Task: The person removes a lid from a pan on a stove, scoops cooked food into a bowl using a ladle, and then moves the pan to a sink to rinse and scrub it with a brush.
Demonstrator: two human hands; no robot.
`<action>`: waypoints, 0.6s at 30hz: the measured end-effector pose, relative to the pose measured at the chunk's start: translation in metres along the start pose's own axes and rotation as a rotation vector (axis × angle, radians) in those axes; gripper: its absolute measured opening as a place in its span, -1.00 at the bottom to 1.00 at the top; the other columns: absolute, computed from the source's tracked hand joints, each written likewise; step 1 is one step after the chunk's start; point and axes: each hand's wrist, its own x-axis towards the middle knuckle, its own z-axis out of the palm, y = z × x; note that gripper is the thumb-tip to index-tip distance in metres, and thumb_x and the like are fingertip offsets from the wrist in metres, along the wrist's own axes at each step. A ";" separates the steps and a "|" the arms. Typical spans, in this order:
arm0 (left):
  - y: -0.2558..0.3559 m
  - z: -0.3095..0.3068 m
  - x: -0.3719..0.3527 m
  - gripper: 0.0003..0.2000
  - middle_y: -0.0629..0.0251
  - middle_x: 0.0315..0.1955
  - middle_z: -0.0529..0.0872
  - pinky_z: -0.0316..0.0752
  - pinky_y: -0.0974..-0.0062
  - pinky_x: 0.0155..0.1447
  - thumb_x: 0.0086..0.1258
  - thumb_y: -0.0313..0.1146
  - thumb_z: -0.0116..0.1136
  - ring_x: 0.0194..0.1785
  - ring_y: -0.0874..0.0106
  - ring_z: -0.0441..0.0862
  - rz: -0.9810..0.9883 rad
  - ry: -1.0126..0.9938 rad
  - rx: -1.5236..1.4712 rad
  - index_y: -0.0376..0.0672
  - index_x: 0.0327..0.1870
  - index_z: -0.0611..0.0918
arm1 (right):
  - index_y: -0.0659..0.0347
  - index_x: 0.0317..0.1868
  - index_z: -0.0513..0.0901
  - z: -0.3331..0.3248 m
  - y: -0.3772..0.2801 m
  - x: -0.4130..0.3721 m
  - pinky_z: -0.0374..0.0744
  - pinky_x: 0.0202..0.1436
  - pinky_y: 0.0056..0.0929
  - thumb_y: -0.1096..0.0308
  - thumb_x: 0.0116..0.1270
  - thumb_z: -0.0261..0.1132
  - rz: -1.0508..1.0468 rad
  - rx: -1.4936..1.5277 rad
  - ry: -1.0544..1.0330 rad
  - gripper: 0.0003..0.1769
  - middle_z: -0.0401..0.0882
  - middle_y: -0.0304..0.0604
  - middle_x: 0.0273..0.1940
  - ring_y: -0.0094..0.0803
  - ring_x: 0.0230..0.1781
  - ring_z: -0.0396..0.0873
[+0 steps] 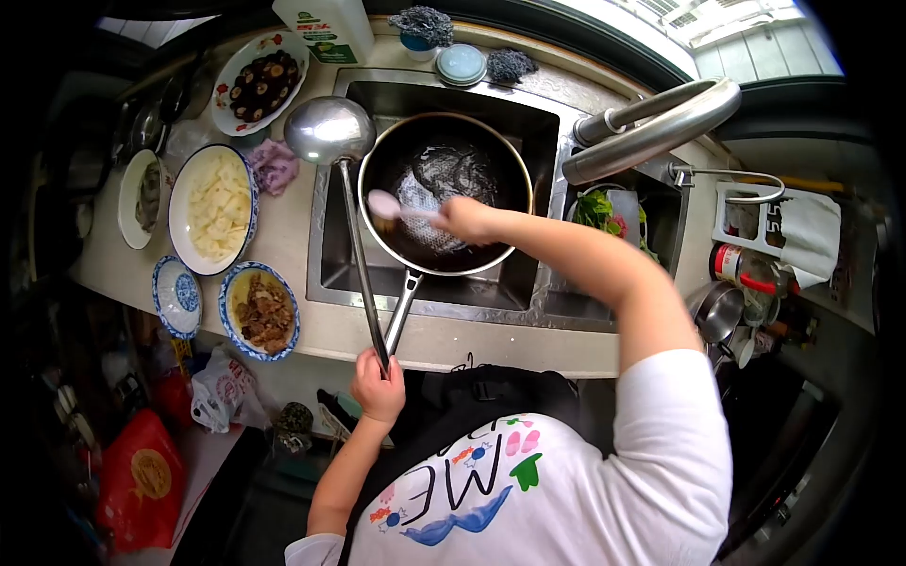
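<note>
A dark frying pan [376, 179] with a pale rim rests over the sink, with a shiny wet patch inside. My left hand [379, 389] is closed at the near end of the pan's handle [404, 307] and the long handle of a metal ladle [330, 129]. The ladle's bowl hangs over the sink's left edge, beside the pan. Above the pan, my right hand [462, 222] is closed on a pale pink utensil [385, 205] with a rounded end. Its other end is hidden by my hand and blurred.
The metal sink [330, 245] has a faucet [651, 132] on the right and leafy greens [595, 209] in its right basin. Left on the counter stand a bowl of pale slices [217, 212], a bowl of brown pieces [264, 316] and a dish of dark round slices [264, 85].
</note>
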 end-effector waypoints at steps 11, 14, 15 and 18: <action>0.003 -0.005 0.000 -0.88 0.16 -0.31 0.55 0.38 0.30 -0.43 0.09 -0.38 0.14 -0.50 0.18 0.51 -0.045 -0.020 -0.001 -0.22 -0.46 0.50 | 0.28 -0.20 0.59 -0.009 0.056 -0.076 0.57 -0.21 -0.31 0.37 0.13 0.12 0.024 -0.859 -0.067 -0.75 0.60 0.02 -0.24 -0.19 -0.26 0.61; 0.004 -0.004 0.000 -0.87 0.18 -0.31 0.56 0.39 0.28 -0.43 0.09 -0.37 0.14 -0.49 0.17 0.52 -0.017 -0.014 0.013 -0.21 -0.49 0.48 | 0.34 -0.17 0.57 0.019 0.029 -0.057 0.54 -0.17 -0.27 0.36 0.13 0.10 0.001 -0.419 -0.121 -0.71 0.58 0.09 -0.25 -0.09 -0.26 0.59; 0.003 -0.004 0.000 -0.87 0.18 -0.30 0.56 0.39 0.28 -0.43 0.09 -0.37 0.14 -0.48 0.17 0.52 -0.007 -0.008 0.022 -0.21 -0.49 0.48 | 0.31 -0.16 0.55 0.029 0.031 -0.029 0.52 -0.17 -0.23 0.33 0.16 0.10 -0.058 -0.298 -0.035 -0.71 0.58 0.10 -0.29 -0.05 -0.26 0.58; 0.005 -0.004 -0.001 -0.87 0.19 -0.30 0.57 0.40 0.28 -0.40 0.09 -0.36 0.13 -0.45 0.16 0.53 -0.074 -0.023 -0.003 -0.20 -0.49 0.48 | 0.29 -0.20 0.53 0.036 0.038 0.050 0.54 -0.23 -0.23 0.30 0.23 0.05 -0.054 -0.344 0.390 -0.74 0.59 0.08 -0.36 -0.09 -0.31 0.59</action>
